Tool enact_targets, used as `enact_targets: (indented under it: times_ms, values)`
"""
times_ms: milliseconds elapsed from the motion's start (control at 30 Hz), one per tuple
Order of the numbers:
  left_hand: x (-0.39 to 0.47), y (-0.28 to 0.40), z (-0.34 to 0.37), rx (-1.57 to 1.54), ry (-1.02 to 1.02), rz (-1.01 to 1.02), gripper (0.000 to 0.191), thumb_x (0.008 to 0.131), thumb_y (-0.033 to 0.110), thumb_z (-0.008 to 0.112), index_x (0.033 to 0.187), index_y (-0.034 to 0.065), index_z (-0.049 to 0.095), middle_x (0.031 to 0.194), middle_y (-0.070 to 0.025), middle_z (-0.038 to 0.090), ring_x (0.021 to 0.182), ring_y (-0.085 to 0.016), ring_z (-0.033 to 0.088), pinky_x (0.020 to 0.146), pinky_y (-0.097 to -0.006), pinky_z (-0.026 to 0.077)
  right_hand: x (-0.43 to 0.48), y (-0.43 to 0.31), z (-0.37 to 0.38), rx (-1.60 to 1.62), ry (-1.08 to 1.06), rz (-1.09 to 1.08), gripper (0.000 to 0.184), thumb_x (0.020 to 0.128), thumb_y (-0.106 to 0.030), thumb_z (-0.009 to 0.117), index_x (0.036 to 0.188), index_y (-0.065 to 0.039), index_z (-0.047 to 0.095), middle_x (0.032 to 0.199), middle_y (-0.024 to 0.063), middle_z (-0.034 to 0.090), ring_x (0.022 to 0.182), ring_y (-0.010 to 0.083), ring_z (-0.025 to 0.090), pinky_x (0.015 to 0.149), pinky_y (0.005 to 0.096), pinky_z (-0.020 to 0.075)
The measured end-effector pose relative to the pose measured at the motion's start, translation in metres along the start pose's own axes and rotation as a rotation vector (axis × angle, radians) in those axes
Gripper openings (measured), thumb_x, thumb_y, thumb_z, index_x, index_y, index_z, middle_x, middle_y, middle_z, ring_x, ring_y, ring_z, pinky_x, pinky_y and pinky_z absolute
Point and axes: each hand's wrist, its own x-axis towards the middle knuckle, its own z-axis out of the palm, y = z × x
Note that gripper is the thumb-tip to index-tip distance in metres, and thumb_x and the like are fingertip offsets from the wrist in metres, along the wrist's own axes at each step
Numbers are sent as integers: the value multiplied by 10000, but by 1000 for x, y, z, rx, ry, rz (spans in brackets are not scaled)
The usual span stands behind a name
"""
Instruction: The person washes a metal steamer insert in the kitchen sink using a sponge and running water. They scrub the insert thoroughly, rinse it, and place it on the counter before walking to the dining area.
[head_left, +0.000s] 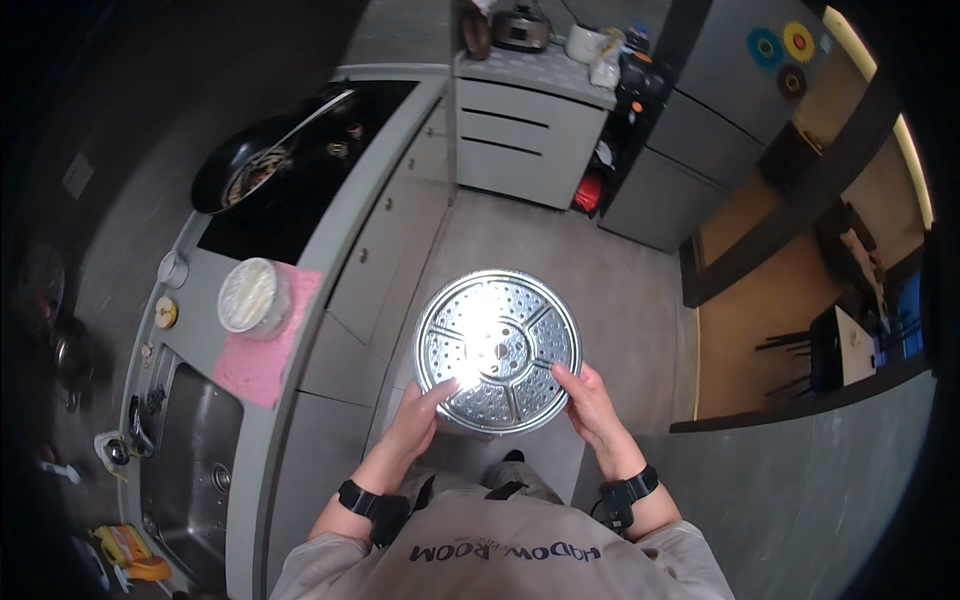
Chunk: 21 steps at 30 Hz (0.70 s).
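Note:
A round, perforated metal steamer tray (499, 405) is held out in front of my body, above the floor. My left hand (420, 420) grips its near-left rim, thumb on top. On the near-right rim, my right hand (589, 401) holds it the same way. Bright glare covers part of the tray's left half. The fingers beneath the rim are mostly hidden. To the left, a white tub (253, 300) under clear film stands on a pink cloth (300, 300) on the counter.
Left of me, the counter bears a steel sink (191, 450) and a black cooktop (259, 236). A wok (210, 172) with food and a long-handled utensil stands there. Ahead, a cooker (521, 30) sits on the back counter. A grey refrigerator (690, 150) rises at the right.

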Motion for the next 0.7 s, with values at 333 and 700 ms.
enact_targets:
  times_ms: [333,700]
  values:
    - [53,-52,134,131,-229,-92,361,858,70,596,1195,-29,517,1111,-98,615,989,-162,602,859,-287,484,-44,-53,-129,133,213,-150,252,932,-175,542,1130,-19,552,1004,41,641,869,96,608,767,249,497]
    - [130,-84,187,159,-292,-214,372,839,83,636,1176,-37,534,1095,-114,627,977,-171,615,852,-302,499,-30,-68,-199,199,276,-176,268,924,-132,541,1155,5,544,1051,65,633,899,106,613,763,243,505]
